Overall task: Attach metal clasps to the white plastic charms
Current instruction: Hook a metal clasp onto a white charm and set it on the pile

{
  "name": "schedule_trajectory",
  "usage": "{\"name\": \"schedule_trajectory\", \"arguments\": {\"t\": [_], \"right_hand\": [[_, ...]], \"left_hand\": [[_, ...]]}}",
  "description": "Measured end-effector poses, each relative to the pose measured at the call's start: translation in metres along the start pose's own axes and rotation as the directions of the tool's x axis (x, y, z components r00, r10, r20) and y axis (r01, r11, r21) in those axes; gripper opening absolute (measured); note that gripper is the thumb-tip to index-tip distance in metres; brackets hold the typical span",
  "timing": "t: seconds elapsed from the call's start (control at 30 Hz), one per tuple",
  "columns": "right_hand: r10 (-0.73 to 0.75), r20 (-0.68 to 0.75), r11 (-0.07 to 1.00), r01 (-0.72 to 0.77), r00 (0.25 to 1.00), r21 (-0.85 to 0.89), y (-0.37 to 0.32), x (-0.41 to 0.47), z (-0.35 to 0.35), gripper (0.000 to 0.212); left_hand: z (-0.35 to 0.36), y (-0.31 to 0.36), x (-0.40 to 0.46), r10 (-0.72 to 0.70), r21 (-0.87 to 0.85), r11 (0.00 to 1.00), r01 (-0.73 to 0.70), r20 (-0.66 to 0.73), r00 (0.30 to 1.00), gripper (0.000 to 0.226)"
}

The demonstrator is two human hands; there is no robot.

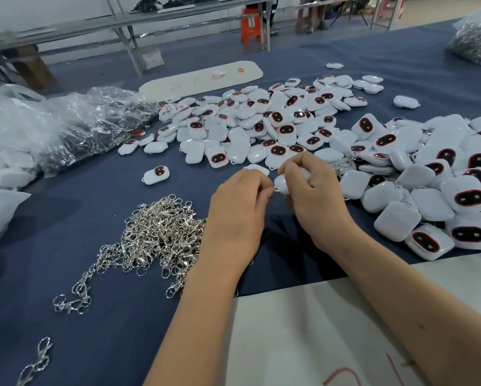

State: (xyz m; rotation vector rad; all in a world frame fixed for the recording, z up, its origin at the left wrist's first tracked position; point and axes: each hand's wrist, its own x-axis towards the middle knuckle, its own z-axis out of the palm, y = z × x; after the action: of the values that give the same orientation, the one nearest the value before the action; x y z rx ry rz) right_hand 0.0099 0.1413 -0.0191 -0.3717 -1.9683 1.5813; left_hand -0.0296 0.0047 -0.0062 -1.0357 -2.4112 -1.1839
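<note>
Holding: right hand [314, 196] curled round one white charm [282, 183], mostly hidden.
Left hand [240, 207]: fingertips pinched at charm's edge; clasp indiscernible.

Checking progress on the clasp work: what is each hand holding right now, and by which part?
Right hand grips a white charm around its body. Left hand pinches at the charm's loop end; the clasp itself cannot be seen.
</note>
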Motion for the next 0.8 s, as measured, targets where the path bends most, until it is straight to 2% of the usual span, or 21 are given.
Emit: {"name": "schedule_trajectory", "arguments": {"t": [0.07,0.17,0.3,0.5,0.63,0.8], "right_hand": [[0.103,0.015,0.983,-0.104,0.995,0.154,-0.0005,0.0009,-0.0007,0.019],[0.177,0.051,0.935,-0.184,0.983,0.303,-0.0024,0.0023,-0.0025,0.030],[0.238,0.155,0.845,-0.283,0.959,0.453,-0.0065,0.0039,-0.0039,0.030],[0.300,0.257,0.762,-0.393,0.919,0.514,-0.0103,0.0024,-0.0038,0.038],[0.282,0.265,0.770,-0.382,0.922,0.511,-0.0092,0.0020,-0.0037,0.048],[0.266,0.282,0.786,-0.377,0.922,0.491,-0.0098,0.0017,-0.0044,0.055]], "left_hand": [[0.0006,0.0002,0.0014,0.025,-0.057,0.998,-0.026,-0.029,0.999,0.007],[0.0009,0.0000,0.0022,0.058,-0.139,0.988,-0.064,-0.049,0.997,0.006],[0.0013,0.0001,0.0016,-0.034,-0.342,0.939,0.011,-0.060,0.998,0.017],[0.0033,0.0005,0.0016,-0.097,-0.427,0.903,0.042,-0.109,0.989,0.021],[0.0033,0.0019,0.0010,-0.139,-0.445,0.893,0.073,-0.117,0.983,0.022],[0.0070,0.0074,0.0017,-0.251,-0.542,0.833,0.113,-0.186,0.950,0.019]]}}
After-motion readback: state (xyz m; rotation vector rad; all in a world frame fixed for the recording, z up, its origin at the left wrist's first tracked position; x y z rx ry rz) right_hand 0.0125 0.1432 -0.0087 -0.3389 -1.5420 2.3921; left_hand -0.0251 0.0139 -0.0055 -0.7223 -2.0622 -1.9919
